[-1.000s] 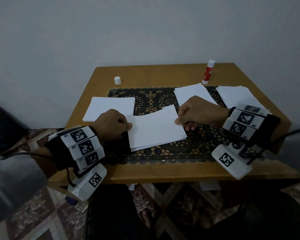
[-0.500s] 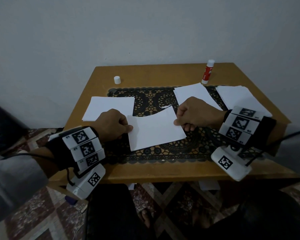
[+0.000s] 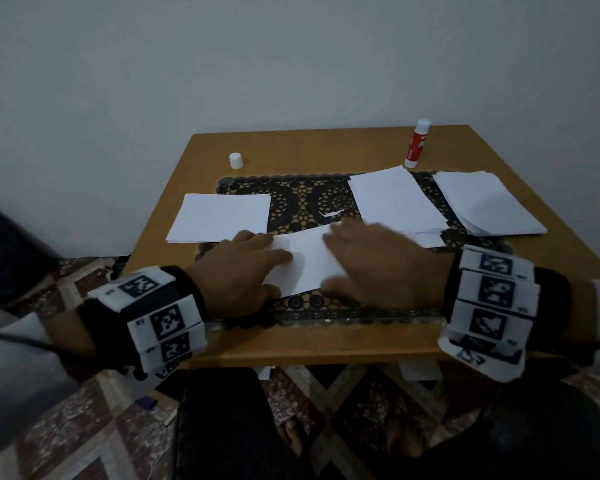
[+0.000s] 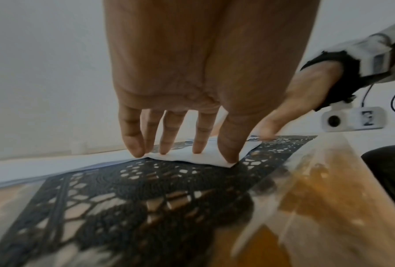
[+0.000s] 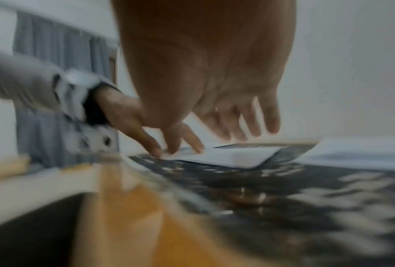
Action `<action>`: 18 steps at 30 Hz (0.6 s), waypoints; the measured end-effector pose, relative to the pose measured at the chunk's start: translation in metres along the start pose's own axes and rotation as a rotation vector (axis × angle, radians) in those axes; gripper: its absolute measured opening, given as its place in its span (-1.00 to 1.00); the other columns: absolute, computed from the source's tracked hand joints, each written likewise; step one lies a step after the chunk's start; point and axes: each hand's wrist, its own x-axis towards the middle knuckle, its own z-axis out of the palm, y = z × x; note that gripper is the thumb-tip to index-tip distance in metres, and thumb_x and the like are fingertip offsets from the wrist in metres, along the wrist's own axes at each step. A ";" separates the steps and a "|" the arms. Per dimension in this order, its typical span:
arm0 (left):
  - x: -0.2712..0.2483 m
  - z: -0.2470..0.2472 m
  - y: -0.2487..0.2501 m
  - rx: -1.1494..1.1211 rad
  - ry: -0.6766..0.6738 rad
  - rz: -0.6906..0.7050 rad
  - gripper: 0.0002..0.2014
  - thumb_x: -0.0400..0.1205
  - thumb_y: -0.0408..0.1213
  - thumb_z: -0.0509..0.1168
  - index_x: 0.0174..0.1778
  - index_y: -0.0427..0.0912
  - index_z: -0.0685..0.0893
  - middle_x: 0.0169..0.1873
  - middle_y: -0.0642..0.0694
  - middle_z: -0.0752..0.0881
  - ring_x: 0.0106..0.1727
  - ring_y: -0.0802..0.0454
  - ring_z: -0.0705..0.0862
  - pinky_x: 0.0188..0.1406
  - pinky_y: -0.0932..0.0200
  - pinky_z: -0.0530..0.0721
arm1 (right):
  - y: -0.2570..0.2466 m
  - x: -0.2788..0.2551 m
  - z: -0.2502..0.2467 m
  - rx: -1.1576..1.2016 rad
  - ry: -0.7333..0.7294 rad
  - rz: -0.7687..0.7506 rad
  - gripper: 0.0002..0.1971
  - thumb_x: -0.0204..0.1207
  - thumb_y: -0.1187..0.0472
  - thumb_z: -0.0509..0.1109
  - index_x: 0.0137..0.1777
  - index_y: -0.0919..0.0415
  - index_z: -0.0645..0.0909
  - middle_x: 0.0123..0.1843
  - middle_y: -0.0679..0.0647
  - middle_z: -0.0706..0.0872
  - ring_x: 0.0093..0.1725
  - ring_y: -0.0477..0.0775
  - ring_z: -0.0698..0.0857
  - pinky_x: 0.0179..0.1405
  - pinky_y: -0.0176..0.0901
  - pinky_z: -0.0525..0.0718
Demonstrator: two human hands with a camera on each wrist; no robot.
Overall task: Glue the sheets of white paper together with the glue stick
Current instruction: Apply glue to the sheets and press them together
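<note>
White paper sheets point(image 3: 309, 261), stacked, lie on the black lace mat point(image 3: 312, 199) near me. My left hand point(image 3: 238, 268) and right hand point(image 3: 378, 268) press them with flat, straight fingers, holding nothing. I think this pair is glued. More paper stacks point(image 3: 395, 202) wait. The red glue stick point(image 3: 417, 144) stands far back, uncapped.

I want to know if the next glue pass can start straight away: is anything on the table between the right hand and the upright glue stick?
Only flat paper: the white sheet stack lies between the right hand and the red-and-white glue stick. Nothing upright visibly blocks a reach over it.
</note>
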 end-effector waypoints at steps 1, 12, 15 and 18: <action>0.000 0.000 0.000 -0.010 -0.015 -0.006 -0.41 0.65 0.07 0.23 0.59 0.16 0.23 0.59 -0.06 0.24 0.56 -0.08 0.22 0.50 -0.07 0.32 | -0.007 -0.006 0.001 0.033 -0.163 -0.070 -0.16 0.62 -0.34 0.03 0.66 0.32 0.08 0.68 0.28 0.11 0.65 0.25 0.13 0.64 0.13 0.19; 0.002 -0.005 0.000 0.015 -0.037 0.015 -0.40 0.66 0.03 0.23 0.61 0.04 0.26 0.55 -0.08 0.34 0.54 -0.06 0.31 0.52 -0.06 0.35 | -0.008 0.022 0.006 0.008 -0.391 -0.115 0.03 0.52 -0.48 -0.14 0.66 0.33 -0.41 0.67 0.25 -0.43 0.68 0.21 -0.35 0.69 0.08 -0.16; 0.004 -0.006 -0.001 0.006 -0.032 0.023 -0.40 0.65 0.02 0.25 0.61 0.01 0.28 0.53 -0.10 0.37 0.52 -0.06 0.34 0.51 -0.03 0.36 | -0.004 0.029 -0.002 0.037 -0.388 -0.123 -0.01 0.56 -0.43 -0.12 0.66 0.31 -0.39 0.69 0.21 -0.41 0.69 0.18 -0.33 0.70 0.10 -0.11; 0.005 -0.006 -0.001 0.012 -0.019 0.031 -0.40 0.64 0.02 0.27 0.60 0.01 0.31 0.52 -0.10 0.40 0.50 -0.06 0.38 0.49 0.00 0.39 | 0.004 0.042 -0.005 0.026 -0.336 -0.025 0.00 0.57 -0.42 -0.11 0.66 0.35 -0.38 0.70 0.25 -0.39 0.69 0.20 -0.32 0.70 0.11 -0.08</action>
